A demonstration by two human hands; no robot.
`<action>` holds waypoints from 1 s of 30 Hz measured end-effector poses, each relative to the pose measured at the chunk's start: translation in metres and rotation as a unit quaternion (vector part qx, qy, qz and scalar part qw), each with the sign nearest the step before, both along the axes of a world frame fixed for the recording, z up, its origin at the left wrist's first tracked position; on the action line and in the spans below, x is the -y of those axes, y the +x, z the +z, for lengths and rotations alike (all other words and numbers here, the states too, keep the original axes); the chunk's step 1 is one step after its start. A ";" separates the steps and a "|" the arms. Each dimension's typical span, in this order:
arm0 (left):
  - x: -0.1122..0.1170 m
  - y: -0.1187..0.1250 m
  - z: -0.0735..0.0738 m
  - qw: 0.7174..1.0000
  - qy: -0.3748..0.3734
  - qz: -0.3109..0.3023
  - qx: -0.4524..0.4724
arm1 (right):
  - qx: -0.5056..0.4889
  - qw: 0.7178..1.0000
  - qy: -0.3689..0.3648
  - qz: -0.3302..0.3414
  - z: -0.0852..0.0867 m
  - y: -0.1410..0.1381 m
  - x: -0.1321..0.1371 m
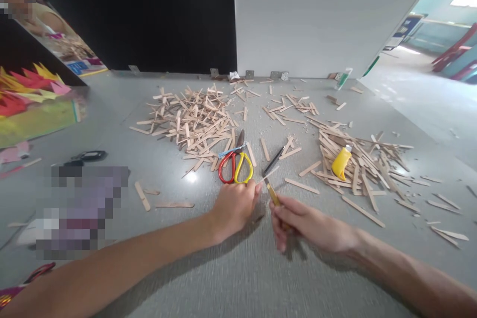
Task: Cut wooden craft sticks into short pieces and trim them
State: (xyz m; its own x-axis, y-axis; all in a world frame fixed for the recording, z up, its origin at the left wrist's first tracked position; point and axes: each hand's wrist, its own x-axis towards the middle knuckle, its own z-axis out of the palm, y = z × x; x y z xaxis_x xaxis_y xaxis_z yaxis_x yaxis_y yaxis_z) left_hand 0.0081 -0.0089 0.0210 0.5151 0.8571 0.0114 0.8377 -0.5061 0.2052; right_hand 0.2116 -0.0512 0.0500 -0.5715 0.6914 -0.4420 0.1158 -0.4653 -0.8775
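In the head view, a grey surface (194, 278) spreads out under both hands, and beyond the fingers rise a black panel (149, 15) and, beside it, a pale grey panel (316, 15).

Here's the left hand (235, 206), thumb and fingers pinched narrow on a thin wooden stick (272, 172) that pokes out past the thumb, towards the right. And the right hand (298, 216), its fingers wrapped round a slim yellow-brown tool (274, 194), dark tip right up at that stick; whether the two touch, I can't tell!

Just ahead of the left fingers lie scissors (235, 165), one handle loop red, the other yellow, with light-blue string (228, 151) across them. A dark, pen-like piece (274, 160) sits just past the held stick.

Further out, ahead and left of the left fingers, there's a big heap of wooden sticks (197, 119). Out to the right, well apart from the right fingers, a second stick pile (367, 159), and lying on it, a yellow cutter (341, 163)!
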 end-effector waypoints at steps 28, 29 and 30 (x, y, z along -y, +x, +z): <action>-0.012 -0.001 0.021 0.998 -0.063 0.013 -0.026 | -0.004 1.000 -0.020 0.001 0.007 0.013 -0.013; -0.012 -0.002 0.020 0.998 -0.061 0.010 -0.025 | 0.011 1.000 -0.014 0.021 0.005 0.006 -0.006; -0.011 -0.002 0.020 0.998 -0.059 0.008 -0.024 | 0.023 0.999 -0.009 0.024 0.004 0.002 -0.002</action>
